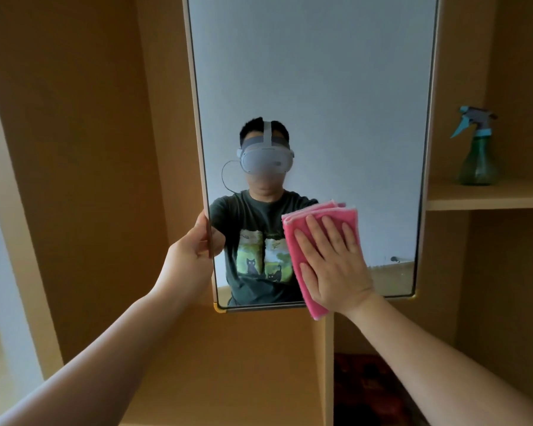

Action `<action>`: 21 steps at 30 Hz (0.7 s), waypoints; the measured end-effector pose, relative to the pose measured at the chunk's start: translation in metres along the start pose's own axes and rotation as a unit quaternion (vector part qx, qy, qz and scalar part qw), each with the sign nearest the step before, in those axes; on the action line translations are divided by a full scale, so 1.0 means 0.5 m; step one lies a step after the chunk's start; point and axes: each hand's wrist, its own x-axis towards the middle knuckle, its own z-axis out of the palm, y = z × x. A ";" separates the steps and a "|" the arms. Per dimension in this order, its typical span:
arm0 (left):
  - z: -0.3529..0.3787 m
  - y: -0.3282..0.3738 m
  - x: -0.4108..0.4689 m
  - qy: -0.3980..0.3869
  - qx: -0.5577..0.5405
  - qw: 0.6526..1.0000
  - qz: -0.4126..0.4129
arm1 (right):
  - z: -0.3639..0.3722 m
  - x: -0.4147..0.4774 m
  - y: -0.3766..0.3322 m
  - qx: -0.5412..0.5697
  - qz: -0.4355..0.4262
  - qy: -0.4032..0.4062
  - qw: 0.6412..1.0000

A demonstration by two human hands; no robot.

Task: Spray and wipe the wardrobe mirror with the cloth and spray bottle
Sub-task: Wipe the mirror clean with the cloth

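A tall framed wardrobe mirror (pixel 314 87) fills the upper middle of the view. My left hand (pixel 194 250) grips its left edge, thumb on the frame. My right hand (pixel 333 262) lies flat, fingers spread, pressing a folded pink cloth (pixel 293 235) against the lower right part of the glass. The cloth's bottom end hangs just past the mirror's lower edge. A green spray bottle (pixel 477 158) with a teal trigger head stands upright on a shelf to the right, away from both hands.
Wooden wardrobe panels surround the mirror. A wooden shelf (pixel 490 196) juts out at the right with an open compartment below it. A vertical wooden divider (pixel 328 364) runs down under the mirror. The glass reflects a person wearing a headset.
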 end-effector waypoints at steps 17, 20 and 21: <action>0.005 -0.002 0.001 0.003 0.004 1.000 0.002 | -0.076 0.178 0.156 -0.021 0.091 0.044 0.995; 0.006 -0.006 0.003 0.003 0.005 1.000 0.008 | -0.070 0.164 0.158 -0.015 0.115 0.051 0.992; 0.006 -0.009 0.004 0.002 0.004 1.000 0.013 | -0.068 0.157 0.159 -0.014 0.122 0.051 0.991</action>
